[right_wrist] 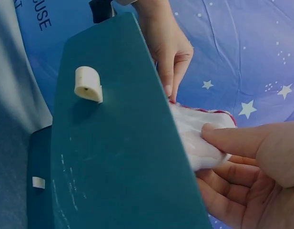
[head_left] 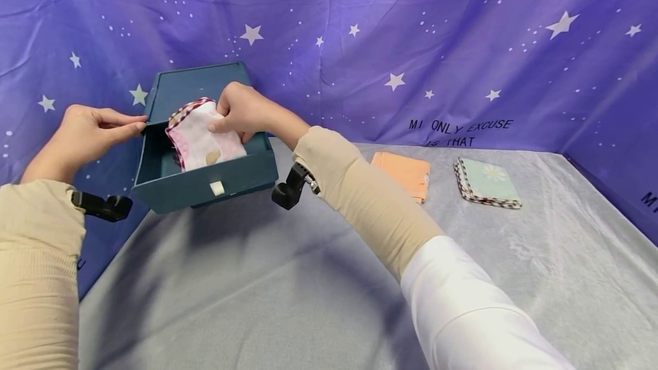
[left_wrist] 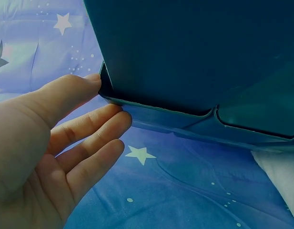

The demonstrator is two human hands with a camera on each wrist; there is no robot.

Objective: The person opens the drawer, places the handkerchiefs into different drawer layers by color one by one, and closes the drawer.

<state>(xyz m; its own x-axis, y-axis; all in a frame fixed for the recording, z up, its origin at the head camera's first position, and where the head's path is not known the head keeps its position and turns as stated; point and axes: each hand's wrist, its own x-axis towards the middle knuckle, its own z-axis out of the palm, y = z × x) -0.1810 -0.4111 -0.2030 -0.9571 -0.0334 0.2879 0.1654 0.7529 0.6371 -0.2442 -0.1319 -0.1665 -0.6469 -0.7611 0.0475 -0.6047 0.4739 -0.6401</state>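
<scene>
Grey surface [head_left: 247, 290] beneath teal drawer box [head_left: 187, 189], orange cloth [head_left: 405, 175], mint-green cloth [head_left: 487, 183].

Wrinkled beige fabric forms the left arm cover [head_left: 38, 278] and right arm cover [head_left: 367, 196], with a white sleeve [head_left: 478, 307] above the latter. The black left bracket [head_left: 101, 206] and right bracket [head_left: 289, 188] have rounded ends; the right's screw [head_left: 312, 183] is silvery.

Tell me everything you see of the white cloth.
The white cloth looks like folded fabric, with pink areas, a tan patch and a dark red checked border. It slants into the open drawer, its lower edge hidden behind the drawer's front. The grip of the right hand pinches it between thumb and fingers; whether it touches the drawer's floor is hidden.
</scene>
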